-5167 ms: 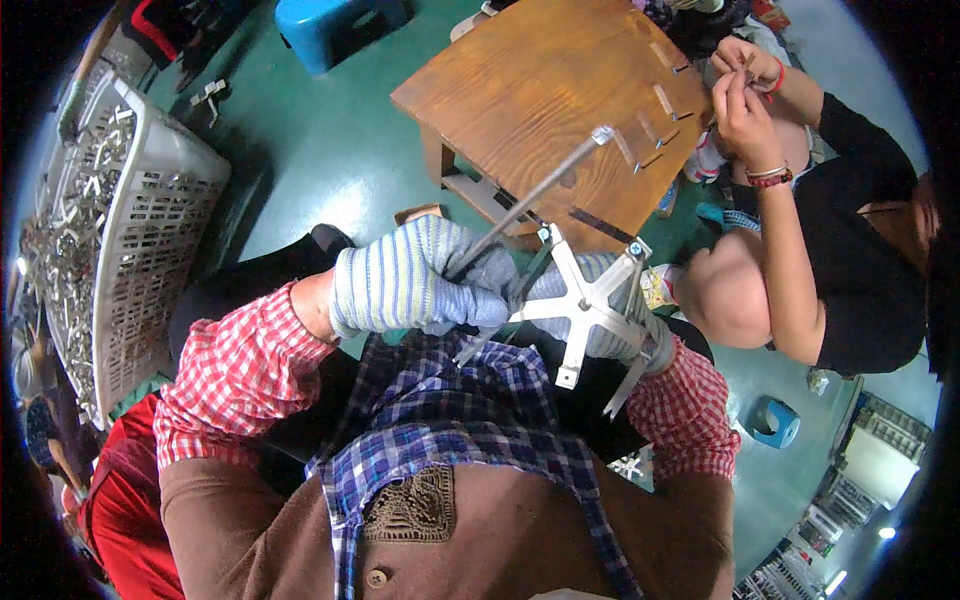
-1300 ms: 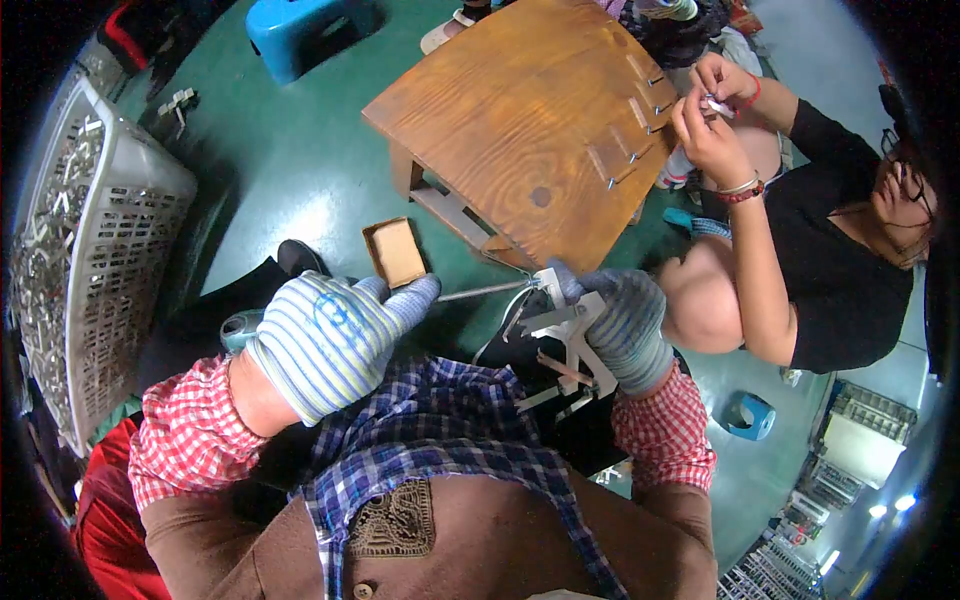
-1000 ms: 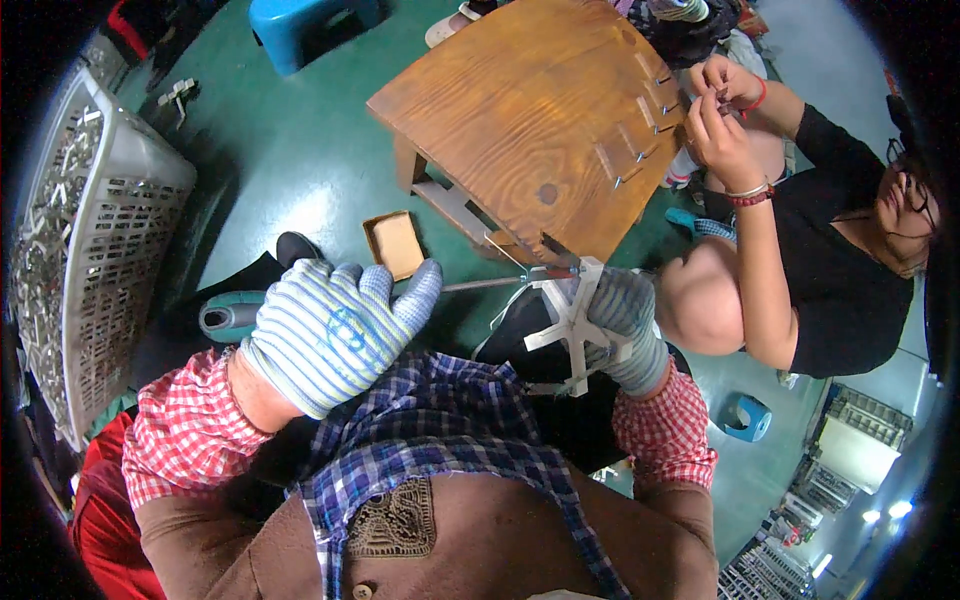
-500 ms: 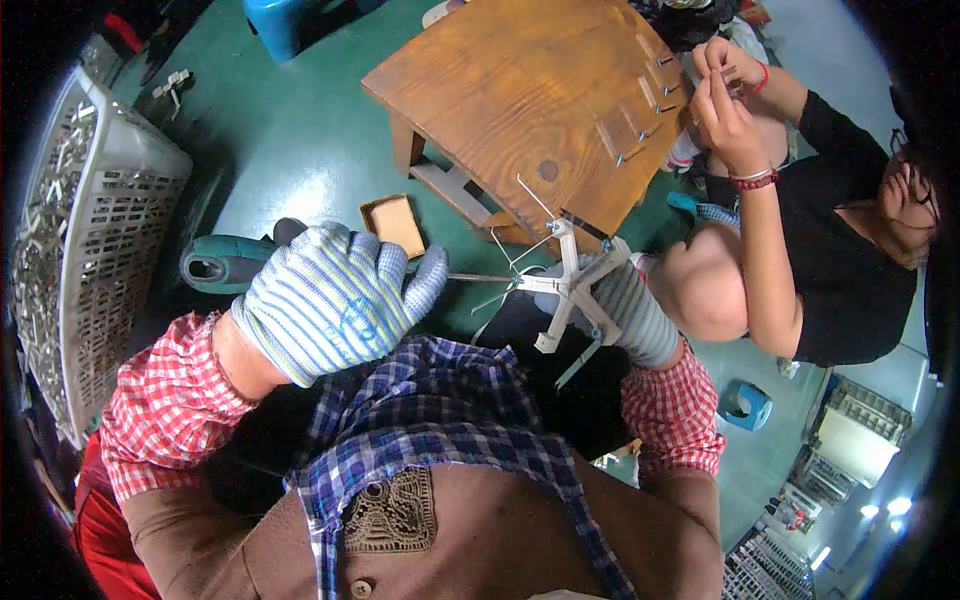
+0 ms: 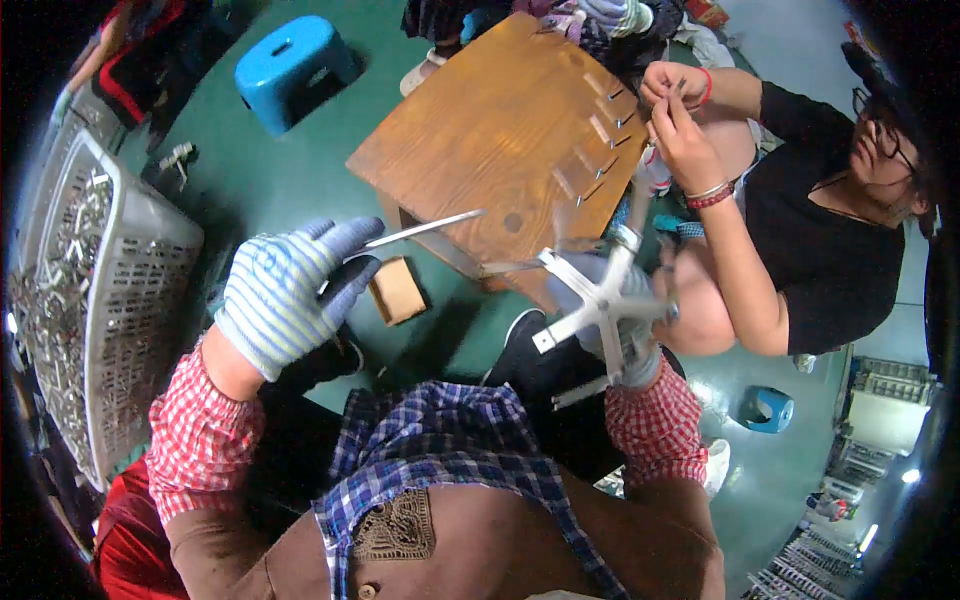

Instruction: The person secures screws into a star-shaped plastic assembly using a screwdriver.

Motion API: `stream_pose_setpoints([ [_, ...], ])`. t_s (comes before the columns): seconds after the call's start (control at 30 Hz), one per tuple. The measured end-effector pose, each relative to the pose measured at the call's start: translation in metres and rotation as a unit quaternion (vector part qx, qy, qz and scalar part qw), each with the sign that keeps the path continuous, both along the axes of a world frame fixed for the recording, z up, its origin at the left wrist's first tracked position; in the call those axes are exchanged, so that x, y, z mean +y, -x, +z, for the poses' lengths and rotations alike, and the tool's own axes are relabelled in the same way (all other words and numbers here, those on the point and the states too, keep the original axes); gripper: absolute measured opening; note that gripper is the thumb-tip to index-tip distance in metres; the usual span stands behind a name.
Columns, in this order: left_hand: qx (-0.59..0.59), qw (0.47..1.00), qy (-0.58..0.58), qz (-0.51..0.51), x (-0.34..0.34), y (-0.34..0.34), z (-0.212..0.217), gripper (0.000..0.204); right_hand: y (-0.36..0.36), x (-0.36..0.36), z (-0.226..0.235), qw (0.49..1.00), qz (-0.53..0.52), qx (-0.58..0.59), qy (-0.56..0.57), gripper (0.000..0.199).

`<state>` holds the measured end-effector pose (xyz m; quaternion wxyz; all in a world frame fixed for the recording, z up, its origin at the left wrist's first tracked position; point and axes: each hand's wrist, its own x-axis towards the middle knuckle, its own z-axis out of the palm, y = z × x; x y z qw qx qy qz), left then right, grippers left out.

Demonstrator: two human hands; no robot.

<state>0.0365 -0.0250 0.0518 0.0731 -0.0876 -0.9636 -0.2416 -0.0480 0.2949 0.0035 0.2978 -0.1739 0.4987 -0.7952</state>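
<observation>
My left hand (image 5: 278, 300), in a striped knit glove, is closed around a screwdriver (image 5: 425, 229). Its long metal shaft points up and right toward the table, while the hand hides the handle. To the right, my right hand (image 5: 638, 362), gloved too, grips a star-shaped, pale metal piece (image 5: 606, 300) from behind. The star's arms spread out from a central hub, with small fittings at some ends; the upper arms are blurred. The shaft's tip is apart from the star.
A low wooden table (image 5: 450, 130) holds several bolts and small strips along its right side. A person (image 5: 840, 230) sits there handling something small. An open cardboard box (image 5: 398, 292) lies on the floor. A basket (image 5: 150, 300) of metal parts stands left; a blue stool (image 5: 290, 70) stands beyond.
The screwdriver's shaft has come away from the star and now tilts upward. My left hand has turned and moved left; the star has turned and shifted slightly right. The view has shifted.
</observation>
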Motion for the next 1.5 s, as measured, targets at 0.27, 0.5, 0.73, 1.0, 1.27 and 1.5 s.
stream_pose_setpoints([
  [0.27, -0.061, 0.996, -0.006, -0.062, 0.059, 0.067, -0.023, 0.019, -0.015, -0.030, 0.024, 0.703, 0.061, 0.648, -0.287, 0.031],
  [0.5, 0.001, 0.989, 0.084, -0.123, 0.142, 0.147, -0.031, 0.021, -0.008, -0.012, 0.015, 0.783, -0.021, 0.558, -0.274, 0.025],
  [0.73, 0.045, 0.971, 0.188, -0.141, 0.153, 0.168, -0.066, 0.015, -0.006, -0.001, 0.023, 0.731, -0.056, 0.634, -0.246, 0.030],
  [1.0, 0.053, 0.980, 0.145, -0.124, 0.155, 0.157, -0.067, 0.015, -0.003, -0.008, 0.022, 0.768, -0.086, 0.588, -0.241, 0.025],
  [1.27, 0.046, 0.990, 0.096, -0.096, 0.163, 0.151, -0.061, 0.015, 0.000, -0.004, 0.013, 0.738, -0.086, 0.620, -0.252, 0.041],
  [1.5, -0.020, 0.998, 0.038, -0.040, 0.150, 0.154, -0.039, 0.024, 0.020, 0.006, 0.011, 0.704, -0.107, 0.605, -0.356, 0.040],
])
